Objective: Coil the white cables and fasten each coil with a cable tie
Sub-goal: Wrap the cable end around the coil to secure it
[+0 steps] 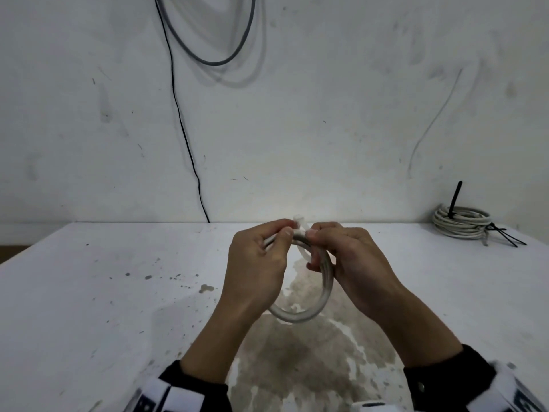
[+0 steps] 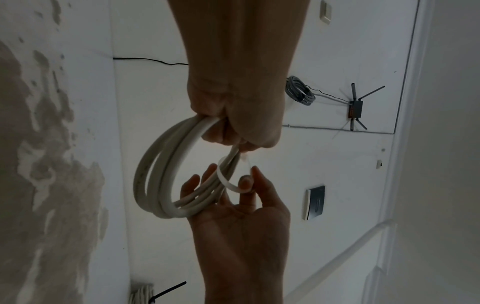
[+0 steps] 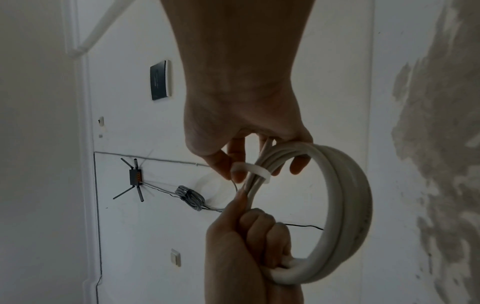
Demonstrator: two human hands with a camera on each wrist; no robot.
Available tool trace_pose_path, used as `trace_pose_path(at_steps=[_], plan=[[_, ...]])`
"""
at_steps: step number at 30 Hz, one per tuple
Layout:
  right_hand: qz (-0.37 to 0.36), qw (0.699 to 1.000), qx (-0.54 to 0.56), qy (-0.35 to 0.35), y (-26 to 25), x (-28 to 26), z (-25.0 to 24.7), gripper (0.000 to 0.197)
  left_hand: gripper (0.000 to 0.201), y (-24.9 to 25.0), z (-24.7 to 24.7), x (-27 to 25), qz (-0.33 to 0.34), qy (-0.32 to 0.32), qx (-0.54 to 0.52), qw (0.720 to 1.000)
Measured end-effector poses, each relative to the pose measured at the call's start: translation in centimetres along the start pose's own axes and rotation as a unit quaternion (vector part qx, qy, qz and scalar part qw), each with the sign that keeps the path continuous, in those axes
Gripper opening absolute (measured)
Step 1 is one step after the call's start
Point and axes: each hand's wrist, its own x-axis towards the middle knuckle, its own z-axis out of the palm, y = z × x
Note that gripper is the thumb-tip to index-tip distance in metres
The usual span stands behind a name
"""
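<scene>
A stained white table point(image 1: 89, 292) runs up to a scuffed wall. My left hand point(image 1: 255, 263) is curled round the white cable coil point(image 1: 300, 315), held up above the table, and my right hand point(image 1: 353, 260) pinches the pale cable tie point(image 3: 253, 167) looped loosely round its strands. I judge I'm mid-fastening; next comes feeding the tail and pulling snug. A tied coil point(image 1: 462, 226) sits far right.

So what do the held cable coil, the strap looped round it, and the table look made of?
Cable coil: likely smooth plastic-jacketed wire, off-white, holding its curve. White cable tie: flat, matte, probably nylon. Table: white-painted top, paint worn to brownish patches; material beneath unclear.
</scene>
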Motion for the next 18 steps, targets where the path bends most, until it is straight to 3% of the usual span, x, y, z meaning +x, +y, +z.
trace_pose_path(at_steps=[2, 5, 8, 11, 18], plan=[[0.009, 0.999, 0.029, 0.012, 0.1, 0.1, -0.2, 0.035, 0.018, -0.3, -0.1, 0.1, 0.026, -0.005, 0.012, 1.0], [0.049, 0.997, 0.064, 0.014, 0.3, 0.4, -0.4, 0.014, 0.018, -0.6, -0.1, 0.2, 0.074, -0.016, 0.045, 0.996], [0.082, 0.99, 0.114, 0.012, 0.1, 0.5, -0.5, 0.011, 0.018, -0.7, 0.0, 0.2, 0.105, -0.032, 0.053, 0.993], [0.095, 0.984, 0.15, 0.001, 0.3, 0.5, -0.8, 0.033, 0.018, -0.9, -0.4, 0.3, 0.123, -0.045, 0.053, 0.99], [0.11, 0.972, 0.208, 0.0, 0.1, 0.5, -0.7, 0.038, 0.02, -0.9, -1.1, 0.3, 0.193, -0.069, 0.085, 0.975]])
